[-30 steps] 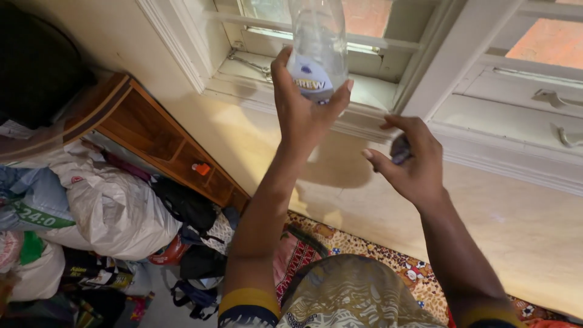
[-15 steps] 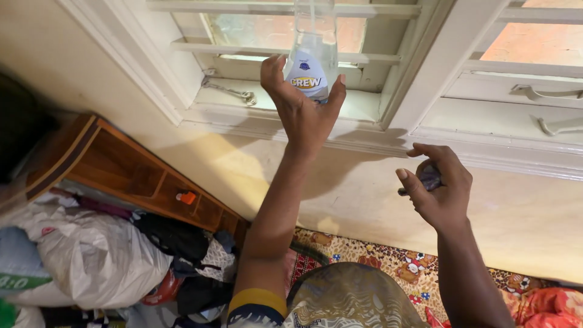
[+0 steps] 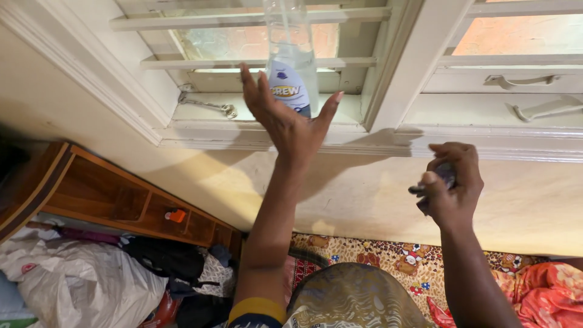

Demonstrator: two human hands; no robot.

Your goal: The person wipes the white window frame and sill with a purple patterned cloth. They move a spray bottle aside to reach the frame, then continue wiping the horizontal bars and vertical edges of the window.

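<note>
Since the earlier frame, the left hand (image 3: 285, 121) has been opened: its fingers are spread, released, just in front of the bottle (image 3: 290, 58), which is stood upright on the sill (image 3: 358, 115). The bottle is clear, with a white-and-blue label. Below the sill, at its right, the right hand (image 3: 450, 185) is clenched around a small dark object (image 3: 442, 178).

Clear plastic bottle (image 3: 290, 58) with white label stands upright on the windowsill (image 3: 243, 121).

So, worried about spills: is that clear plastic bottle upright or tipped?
Upright. The clear plastic bottle stands vertical at the white window sill, the left hand open around its base.
</note>
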